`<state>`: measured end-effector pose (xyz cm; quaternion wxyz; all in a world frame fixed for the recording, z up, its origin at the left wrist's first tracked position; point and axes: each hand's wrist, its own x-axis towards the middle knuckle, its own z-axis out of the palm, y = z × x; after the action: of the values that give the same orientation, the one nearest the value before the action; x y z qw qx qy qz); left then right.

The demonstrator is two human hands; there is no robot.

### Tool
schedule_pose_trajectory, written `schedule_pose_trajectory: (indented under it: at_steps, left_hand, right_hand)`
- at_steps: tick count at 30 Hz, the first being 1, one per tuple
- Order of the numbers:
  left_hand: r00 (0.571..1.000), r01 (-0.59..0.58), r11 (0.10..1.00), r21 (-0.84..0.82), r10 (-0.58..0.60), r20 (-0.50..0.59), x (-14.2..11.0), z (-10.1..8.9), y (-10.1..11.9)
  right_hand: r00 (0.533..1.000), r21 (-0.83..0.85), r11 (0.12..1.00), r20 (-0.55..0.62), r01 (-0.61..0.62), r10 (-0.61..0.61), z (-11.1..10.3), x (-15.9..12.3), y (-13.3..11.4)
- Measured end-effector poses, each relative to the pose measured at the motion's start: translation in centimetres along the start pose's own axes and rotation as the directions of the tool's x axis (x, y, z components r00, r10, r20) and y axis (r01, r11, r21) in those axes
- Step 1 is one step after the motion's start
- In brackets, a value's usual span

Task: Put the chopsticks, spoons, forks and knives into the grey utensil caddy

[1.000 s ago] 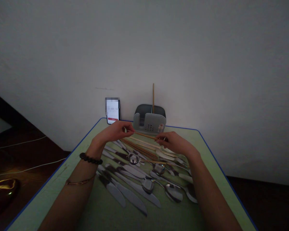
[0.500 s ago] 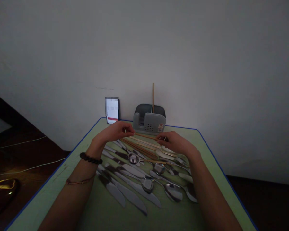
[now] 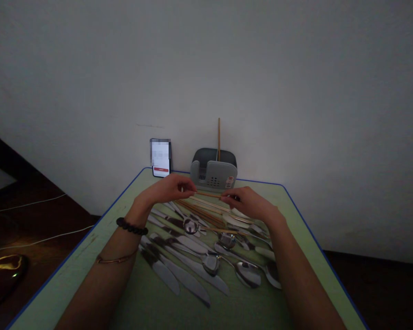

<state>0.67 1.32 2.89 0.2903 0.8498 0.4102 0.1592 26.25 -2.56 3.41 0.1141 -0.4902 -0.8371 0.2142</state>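
1. Your left hand (image 3: 181, 188) reaches in over a green table (image 3: 99, 243), its thumb and fingertips pinching the left end of a thin wooden chopstick (image 3: 209, 195).
2. Your right hand (image 3: 244, 201) pinches the same chopstick at its right end, thumb against fingers.
3. The chopstick lies nearly level between your hands, above the far part of the table and just in front of a gray utensil holder (image 3: 215, 174). You cannot tell here whether it is one stick or two lying together.
4. In the holder, on its right side, another chopstick (image 3: 219, 137) stands upright.
5. To the left of the holder, a phone (image 3: 161, 158) with a lit screen leans near the wall (image 3: 296, 91).
6. Below your hands lie reddish-brown chopsticks (image 3: 203, 213), slanting down to the right.
7. Nearer you are shiny spoons (image 3: 248, 274) and, toward the left, table knives (image 3: 189, 282), blades pointing your way.
8. On your left arm are a dark beaded bracelet (image 3: 131, 226) and a thin bangle (image 3: 115, 261).
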Motion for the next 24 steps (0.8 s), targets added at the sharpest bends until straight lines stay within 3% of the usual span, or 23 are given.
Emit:
schedule_pose_trajectory:
  at_steps: [15,24]
  left_hand:
    - [0.999,0.015,1.000,0.015,-0.015,-0.031,0.0,0.0,0.5]
    - [0.972,-0.015,0.994,0.110,0.041,-0.231,-0.4,-0.6,2.7]
  right_hand:
    - [0.998,-0.031,1.000,-0.066,0.005,-0.007,-0.2,-0.1,-0.2]
    - [0.956,-0.123,0.991,-0.279,0.057,-0.089,-2.3,-1.5,-1.3]
